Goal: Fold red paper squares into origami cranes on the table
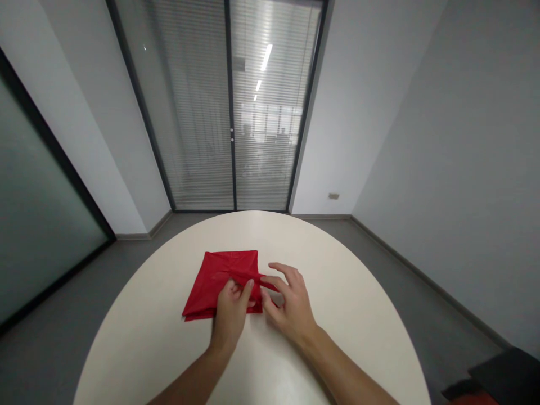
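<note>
A: What is biggest here?

B: A tall, dark-framed glass partition with pale slatted blinds (198, 112). Nearer, there's a round, cream-coloured, smooth-topped table (337, 298).

A: And on it?

B: A bright red, flat, creased piece of thin material (208, 289) — roughly square, layered along its near edge — lying left of the table's middle. I can't tell whether it's fabric or plastic.

A: The hands?

B: The left hand (230, 315) rests over its near right part, thumb and fingers closed on the red stuff. The right hand (291, 304) is at its right edge, fingers spread, index finger and thumb around a narrow red fold (245, 275); whether they pinch it, I can't tell.

A: Smallest?

B: A small, rectangular wall plate (333, 196), low on the pale wall (329, 129) behind.
</note>
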Demonstrator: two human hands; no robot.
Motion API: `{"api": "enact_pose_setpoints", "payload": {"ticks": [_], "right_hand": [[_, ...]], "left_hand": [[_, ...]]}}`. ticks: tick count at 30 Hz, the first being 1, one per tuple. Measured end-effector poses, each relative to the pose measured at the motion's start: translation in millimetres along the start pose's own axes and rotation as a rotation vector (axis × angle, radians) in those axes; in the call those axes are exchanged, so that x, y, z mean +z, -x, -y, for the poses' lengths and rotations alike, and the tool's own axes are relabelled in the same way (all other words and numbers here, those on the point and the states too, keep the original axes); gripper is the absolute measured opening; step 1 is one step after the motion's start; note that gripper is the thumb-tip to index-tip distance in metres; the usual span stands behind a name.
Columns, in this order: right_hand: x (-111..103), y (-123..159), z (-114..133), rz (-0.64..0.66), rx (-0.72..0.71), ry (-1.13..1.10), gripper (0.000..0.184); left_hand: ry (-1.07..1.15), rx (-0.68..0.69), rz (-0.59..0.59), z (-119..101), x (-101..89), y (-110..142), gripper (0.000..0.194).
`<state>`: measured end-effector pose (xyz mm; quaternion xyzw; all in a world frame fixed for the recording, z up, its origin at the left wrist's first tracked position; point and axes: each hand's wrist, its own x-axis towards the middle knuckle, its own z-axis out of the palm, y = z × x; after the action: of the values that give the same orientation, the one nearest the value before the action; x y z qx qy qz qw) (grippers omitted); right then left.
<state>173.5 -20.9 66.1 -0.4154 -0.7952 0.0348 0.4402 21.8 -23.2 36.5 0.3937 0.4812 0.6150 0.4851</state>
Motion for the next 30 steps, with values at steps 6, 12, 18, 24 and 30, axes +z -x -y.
{"api": "enact_pose_setpoints", "payload": {"ticks": [6, 12, 18, 24, 30], "right_hand": [[2.3, -1.4, -3.8, 0.059, 0.019, -0.012, 0.028], [2.5, -4.6, -3.6, 0.086, 0.133, -0.208, 0.014], [2.2, -6.8, -3.9, 0.048, 0.260, -0.305, 0.022], [3.6, -2.7, -9.7, 0.099, 0.231, -0.313, 0.021], [0.9, -3.6, -15.1, 0.105, 0.201, -0.345, 0.017]], "left_hand": [[-0.143, 0.075, 0.105, 3.2, 0.5, 7.1, 0.032], [-0.274, 0.149, 0.122, 5.8, -2.6, 10.7, 0.032], [-0.255, 0.178, 0.088, 5.5, -2.0, 10.1, 0.028], [-0.168, 0.128, 0.062, 8.6, -1.6, 3.7, 0.029], [-0.159, 0.125, 0.079, 11.5, -2.8, 2.7, 0.033]]}}
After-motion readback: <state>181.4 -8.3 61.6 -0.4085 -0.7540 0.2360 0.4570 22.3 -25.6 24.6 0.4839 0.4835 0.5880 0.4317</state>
